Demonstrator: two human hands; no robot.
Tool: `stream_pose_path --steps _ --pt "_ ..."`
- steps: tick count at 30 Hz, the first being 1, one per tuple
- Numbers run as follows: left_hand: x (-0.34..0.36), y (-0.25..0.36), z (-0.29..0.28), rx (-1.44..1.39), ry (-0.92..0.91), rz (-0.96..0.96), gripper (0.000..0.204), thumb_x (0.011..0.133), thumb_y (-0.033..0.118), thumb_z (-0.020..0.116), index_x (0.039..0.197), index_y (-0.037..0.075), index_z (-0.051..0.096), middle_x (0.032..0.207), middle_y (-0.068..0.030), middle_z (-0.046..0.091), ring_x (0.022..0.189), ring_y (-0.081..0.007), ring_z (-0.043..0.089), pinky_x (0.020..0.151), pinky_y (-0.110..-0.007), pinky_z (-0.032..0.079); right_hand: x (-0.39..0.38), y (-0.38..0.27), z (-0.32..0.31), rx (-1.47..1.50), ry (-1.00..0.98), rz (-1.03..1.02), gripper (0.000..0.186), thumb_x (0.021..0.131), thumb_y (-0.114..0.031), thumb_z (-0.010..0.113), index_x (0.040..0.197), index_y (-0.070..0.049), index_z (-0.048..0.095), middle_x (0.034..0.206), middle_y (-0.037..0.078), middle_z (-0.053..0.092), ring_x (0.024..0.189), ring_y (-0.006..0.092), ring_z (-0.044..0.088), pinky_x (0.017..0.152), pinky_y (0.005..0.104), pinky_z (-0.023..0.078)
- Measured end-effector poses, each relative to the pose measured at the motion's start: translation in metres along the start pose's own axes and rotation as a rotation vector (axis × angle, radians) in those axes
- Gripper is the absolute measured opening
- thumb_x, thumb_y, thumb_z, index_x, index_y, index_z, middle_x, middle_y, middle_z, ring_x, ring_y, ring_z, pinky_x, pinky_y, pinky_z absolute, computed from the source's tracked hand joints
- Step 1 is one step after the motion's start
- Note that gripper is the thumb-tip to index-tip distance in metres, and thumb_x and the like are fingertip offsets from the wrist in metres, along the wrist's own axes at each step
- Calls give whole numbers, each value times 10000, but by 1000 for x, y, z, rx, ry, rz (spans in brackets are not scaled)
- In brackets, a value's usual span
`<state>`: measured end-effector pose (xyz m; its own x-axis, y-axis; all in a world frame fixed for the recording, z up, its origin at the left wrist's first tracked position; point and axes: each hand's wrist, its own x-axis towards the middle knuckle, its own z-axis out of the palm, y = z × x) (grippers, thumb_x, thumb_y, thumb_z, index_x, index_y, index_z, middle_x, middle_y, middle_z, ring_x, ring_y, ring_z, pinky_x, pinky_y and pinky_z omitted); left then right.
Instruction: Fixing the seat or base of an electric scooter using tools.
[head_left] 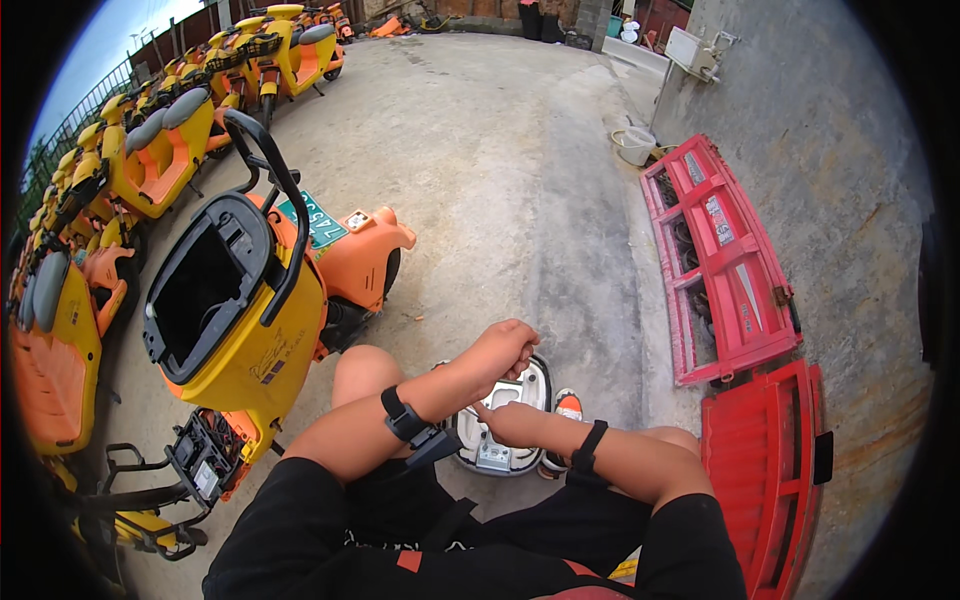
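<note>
An upturned scooter seat lies between my legs, its pale underside facing up inside a dark rim. A metal bracket is fixed on its near part. My left hand is raised over the far part of the seat with its fingers curled closed; whatever they hold is hidden. Just nearer, my right hand is low over the middle of the seat, thumb and fingers drawn together toward the left. What is in that pinch is too small to make out. Both forearms cover parts of the seat.
A yellow and orange scooter stands close on my left, its seat opening uncovered. Rows of similar scooters fill the far left. Red metal panels lean along the wall at right, near a white bucket. Concrete ground stretches ahead.
</note>
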<state>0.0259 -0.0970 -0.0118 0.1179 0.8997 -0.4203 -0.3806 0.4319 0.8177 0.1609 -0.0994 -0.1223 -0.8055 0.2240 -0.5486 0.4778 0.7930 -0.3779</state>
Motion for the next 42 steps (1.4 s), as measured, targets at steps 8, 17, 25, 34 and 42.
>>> stream_pose_path --steps 8,17,25,34,42 --pt "1 2 1 0 -6 4 121 934 141 492 935 30 542 665 -3 475 550 -110 449 473 -263 340 -1 26 -6 -399 239 -407 135 807 -164 640 752 -169 763 1313 -99 625 1330 223 429 1045 485 365" --pt "1 3 1 5 4 21 133 935 145 487 943 25 541 665 -1 467 549 -108 443 477 -262 344 -8 8 -10 -412 329 -205 136 773 -175 637 740 -117 756 1466 118 470 1352 317 412 1110 477 341" --pt "-1 5 -1 5 -13 13 139 945 160 481 942 36 543 671 8 466 560 -100 442 486 -257 342 2 25 -4 -105 69 -128 593 802 -61 553 1393 -112 530 1323 257 542 1221 405 547 940 450 489" --pt "0 5 -1 -12 -24 9 133 945 158 487 938 36 541 672 7 470 560 -100 441 484 -255 342 3 28 -7 301 -56 -119 690 900 -99 497 1545 -122 254 1104 245 654 957 396 639 867 469 481" --pt "0 5 -2 -16 -23 7 137 935 163 490 945 37 541 667 3 467 540 -104 429 468 -256 330 0 27 -26 -300 97 -370 363 777 -42 621 1042 -246 762 1393 114 558 1324 312 476 1036 437 416"
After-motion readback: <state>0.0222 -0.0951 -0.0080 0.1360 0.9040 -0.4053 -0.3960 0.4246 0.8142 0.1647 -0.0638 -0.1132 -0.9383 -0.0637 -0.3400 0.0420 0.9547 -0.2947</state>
